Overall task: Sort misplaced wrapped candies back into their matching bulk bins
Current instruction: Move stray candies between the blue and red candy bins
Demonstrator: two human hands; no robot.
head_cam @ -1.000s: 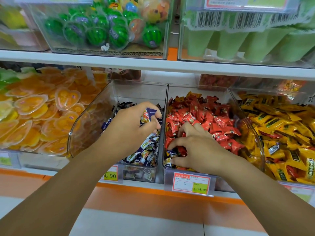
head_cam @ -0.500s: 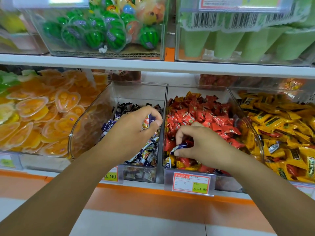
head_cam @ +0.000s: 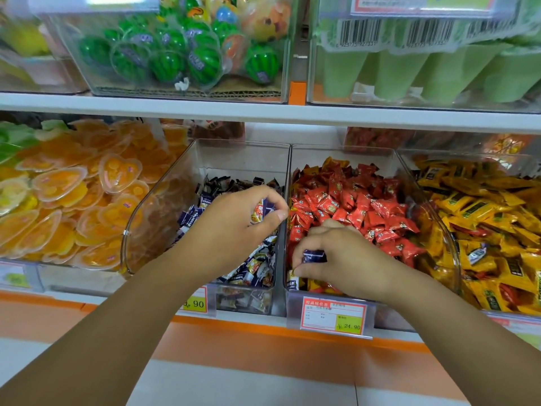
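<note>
Left hand: I see my left hand [head_cam: 234,221] over the middle bin [head_cam: 243,156], its fingers and thumb curled round a small clutch of candies [head_cam: 261,208], dark blue wrappers with an orange-printed one among them.
Right hand: my right hand [head_cam: 339,254] is low at the front of the red bin [head_cam: 336,155]. Its thumb and fingertips pinch one blue-wrapped candy [head_cam: 313,255].
Task candy: the pinched blue piece sits just above the red candies [head_cam: 351,200], close to the clear divider between the two bins.
Middle bin: I see it holds a loose layer of dark blue and white wrappers [head_cam: 251,268], the same kind as the pinched piece.
Other strays: a second blue wrapper [head_cam: 292,284] lies against the front wall of the red bin, under my right thumb. A blue-and-white one [head_cam: 475,254] lies among the yellow candies [head_cam: 483,206] to the right.
Left neighbour: orange heart-shaped jelly cups [head_cam: 73,194] are piled high.
Price tags: a red-framed label [head_cam: 333,316] hangs on the red bin's front, reading 24.90. My left forearm partly covers the one under the middle bin.
Upper shelf: watermelon-striped jellies [head_cam: 167,63] and pale green tubes [head_cam: 395,74].
</note>
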